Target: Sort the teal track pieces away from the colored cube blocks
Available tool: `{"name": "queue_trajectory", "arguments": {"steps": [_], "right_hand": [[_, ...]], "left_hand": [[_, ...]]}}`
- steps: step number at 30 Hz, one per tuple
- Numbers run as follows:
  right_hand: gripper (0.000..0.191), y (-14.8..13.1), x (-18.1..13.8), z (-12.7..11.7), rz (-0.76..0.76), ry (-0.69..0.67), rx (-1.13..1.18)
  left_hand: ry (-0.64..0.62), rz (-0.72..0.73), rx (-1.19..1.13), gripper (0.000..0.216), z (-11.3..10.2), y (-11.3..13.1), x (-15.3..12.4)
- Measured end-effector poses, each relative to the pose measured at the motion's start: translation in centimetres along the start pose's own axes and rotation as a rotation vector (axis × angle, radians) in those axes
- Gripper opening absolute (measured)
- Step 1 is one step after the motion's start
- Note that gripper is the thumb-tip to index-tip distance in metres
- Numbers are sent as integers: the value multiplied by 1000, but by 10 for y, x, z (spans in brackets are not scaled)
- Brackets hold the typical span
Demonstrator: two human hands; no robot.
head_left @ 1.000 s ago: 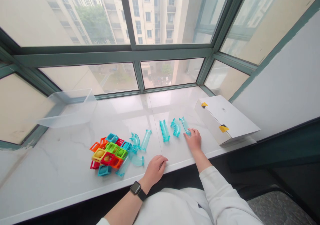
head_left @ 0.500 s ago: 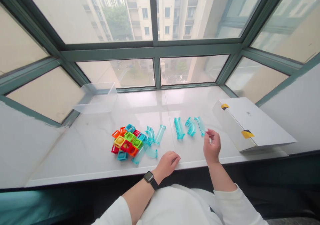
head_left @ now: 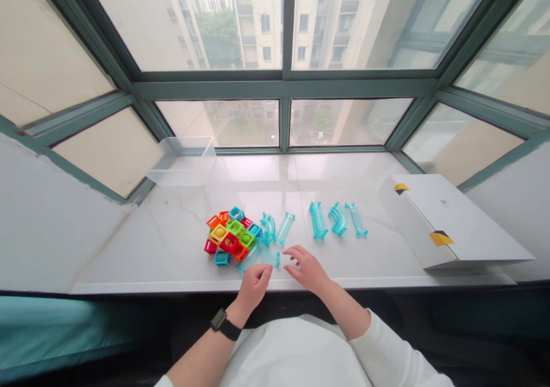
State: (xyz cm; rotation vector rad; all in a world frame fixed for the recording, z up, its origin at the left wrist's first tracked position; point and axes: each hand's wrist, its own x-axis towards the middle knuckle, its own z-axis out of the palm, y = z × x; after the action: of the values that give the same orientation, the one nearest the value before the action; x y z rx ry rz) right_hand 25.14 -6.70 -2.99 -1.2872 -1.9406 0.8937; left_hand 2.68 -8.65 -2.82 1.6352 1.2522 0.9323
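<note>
A cluster of coloured square blocks [head_left: 227, 240] lies on the white marble sill [head_left: 172, 249], with clear blue track pieces [head_left: 275, 229] against its right side. Three more blue track pieces [head_left: 337, 219] lie in a row further right. My left hand [head_left: 254, 284], with a watch on the wrist, is at the sill's front edge with curled fingers next to a curved blue track piece [head_left: 267, 255]. My right hand [head_left: 306, 268] hovers just right of that piece, fingers apart and empty.
A clear plastic bin [head_left: 183, 160] stands at the back left by the window. A white cardboard box [head_left: 447, 221] lies on the right end of the sill. Window frames close in the back and both sides.
My right hand has left the three track pieces on the right and come left toward the curved piece. My left hand has shifted left toward it too. The view has turned left.
</note>
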Motion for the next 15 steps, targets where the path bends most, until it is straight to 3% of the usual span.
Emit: {"name": "queue_trajectory", "arguments": {"steps": [5,10,15], "right_hand": [[51,-8,8,33,-8,-48,-246],[43,-14,14,38,8,-71,-396],[34,-10,14,37,15,-63,-314]], "left_hand": [[117,-33,-20,56,-4,-15,1],[107,35,54,55,6,-25,-2],[120,7,45,54,7,-29,-1]]}}
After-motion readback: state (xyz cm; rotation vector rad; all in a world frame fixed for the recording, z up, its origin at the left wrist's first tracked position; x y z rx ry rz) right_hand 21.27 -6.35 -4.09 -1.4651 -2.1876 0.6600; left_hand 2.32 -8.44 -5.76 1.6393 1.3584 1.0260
